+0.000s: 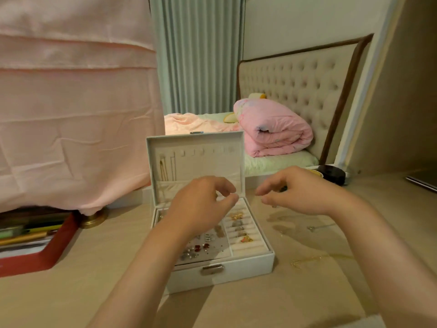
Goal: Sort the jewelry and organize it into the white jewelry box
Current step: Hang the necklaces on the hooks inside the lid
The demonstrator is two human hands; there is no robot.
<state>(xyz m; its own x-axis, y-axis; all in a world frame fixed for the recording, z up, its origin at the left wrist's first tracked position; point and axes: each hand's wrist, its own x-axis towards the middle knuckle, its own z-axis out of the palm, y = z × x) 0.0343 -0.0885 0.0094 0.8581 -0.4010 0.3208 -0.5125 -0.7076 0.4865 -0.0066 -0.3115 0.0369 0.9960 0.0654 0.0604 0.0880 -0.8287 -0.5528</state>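
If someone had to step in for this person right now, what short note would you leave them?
Left hand: above the open jewelry box, fingers curled; unclear whether it pinches anything.
Right hand: beside it, likewise.
Done: necklaces hang in the lid; rings sit at the box's right, earrings at its left.
Left: gold chains lie loose on the table, right of the box.

Room light: dim, warm pinkish cast, diffuse.
Table (pixel 78 290) shadows: faint, soft-edged.
Edges: wide-angle bend, verticals lean.
Focus: soft thruout, bkgd smeared.
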